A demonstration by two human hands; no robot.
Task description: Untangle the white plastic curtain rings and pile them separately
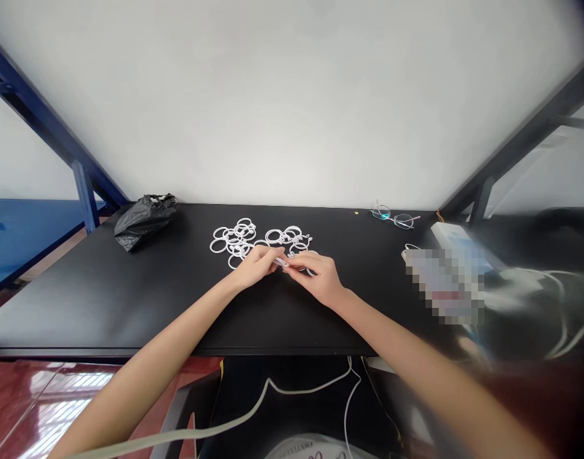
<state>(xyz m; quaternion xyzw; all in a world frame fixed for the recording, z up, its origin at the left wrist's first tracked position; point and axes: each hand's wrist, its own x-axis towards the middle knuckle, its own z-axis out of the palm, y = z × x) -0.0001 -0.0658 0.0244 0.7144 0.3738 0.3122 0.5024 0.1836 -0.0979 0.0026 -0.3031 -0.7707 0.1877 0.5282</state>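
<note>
White plastic curtain rings (219, 245), some with small eyelets, lie in two loose groups on the black table (167, 293). Just in front of them, my left hand (257, 268) and my right hand (321, 275) meet, fingertips almost touching. Between them is a white curtain ring (281, 262), seen nearly edge-on and partly covered by the fingers. My left hand is closed around its left part. The thumb and fingers of my right hand pinch its right end. A few rings beyond are partly hidden by both hands.
A crumpled black plastic bag (146, 220) lies at the back left. Eyeglasses (392, 218) rest at the back right, near a white box (459, 245) and a blurred-out item with cables. A pale cable (234, 421) hangs below the table's front edge.
</note>
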